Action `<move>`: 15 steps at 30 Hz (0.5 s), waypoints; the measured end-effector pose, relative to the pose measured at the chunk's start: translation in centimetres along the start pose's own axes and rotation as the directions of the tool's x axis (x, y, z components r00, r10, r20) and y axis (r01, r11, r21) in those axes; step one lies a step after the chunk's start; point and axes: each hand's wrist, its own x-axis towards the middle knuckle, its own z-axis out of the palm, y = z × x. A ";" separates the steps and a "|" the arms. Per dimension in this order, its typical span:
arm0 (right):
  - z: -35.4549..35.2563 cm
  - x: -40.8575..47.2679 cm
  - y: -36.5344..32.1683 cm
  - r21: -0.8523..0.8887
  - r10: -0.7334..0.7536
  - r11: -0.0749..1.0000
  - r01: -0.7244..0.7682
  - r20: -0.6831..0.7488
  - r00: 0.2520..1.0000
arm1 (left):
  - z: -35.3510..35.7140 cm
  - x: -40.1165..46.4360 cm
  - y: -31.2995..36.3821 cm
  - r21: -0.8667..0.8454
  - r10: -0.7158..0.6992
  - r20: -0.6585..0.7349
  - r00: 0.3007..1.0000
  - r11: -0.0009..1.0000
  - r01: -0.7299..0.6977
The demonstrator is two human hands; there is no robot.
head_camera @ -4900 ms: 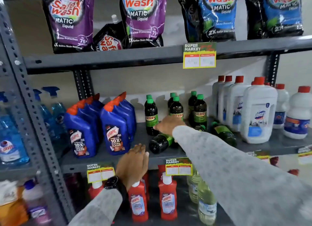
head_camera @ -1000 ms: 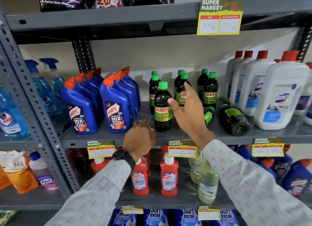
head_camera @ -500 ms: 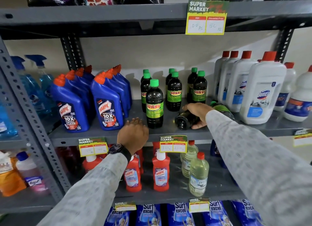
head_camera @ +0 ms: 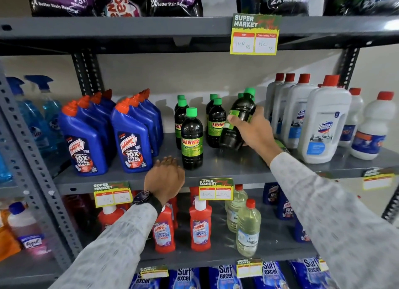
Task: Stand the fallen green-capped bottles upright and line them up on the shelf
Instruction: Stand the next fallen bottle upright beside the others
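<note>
Dark green-capped Sunny bottles stand on the grey middle shelf (head_camera: 237, 168). One upright bottle (head_camera: 192, 139) is at the front, with others in rows behind it (head_camera: 216, 124). My right hand (head_camera: 255, 132) grips another green-capped bottle (head_camera: 239, 115) by its body. That bottle tilts with its cap up and to the right and its base close to the shelf. A further fallen bottle (head_camera: 280, 145) shows only a strip of green label behind my right wrist. My left hand (head_camera: 164, 177) rests on the shelf's front edge beside the front bottle and holds nothing.
Blue Harpic bottles (head_camera: 129, 144) crowd the shelf's left part and white red-capped Domex bottles (head_camera: 323, 124) its right. Price tags (head_camera: 216, 189) hang from the front edge. The upper shelf (head_camera: 129, 27) runs overhead. Red bottles (head_camera: 199, 226) stand below.
My right hand has taken hold of the fallen bottle and swung it up from lying flat to nearly upright. My left hand has stayed on the shelf edge.
</note>
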 end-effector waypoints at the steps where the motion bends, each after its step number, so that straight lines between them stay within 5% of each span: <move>1: 0.3 -0.5 0.6 -0.060 -0.092 0.994 0.091 -0.022 0.995 | 0.0 0.0 0.0 -0.021 -0.003 -0.009 1.000 1.000 0.003; 5: 2.1 -1.9 3.6 -0.191 -0.300 0.938 0.290 -0.023 0.954 | 0.0 0.0 0.1 -0.024 -0.027 -0.008 1.000 0.999 0.027; 15: 4.2 -2.4 6.4 -0.340 -0.322 0.893 0.295 -0.026 0.946 | 0.6 0.3 -0.1 -0.049 -0.036 -0.037 0.999 0.998 0.034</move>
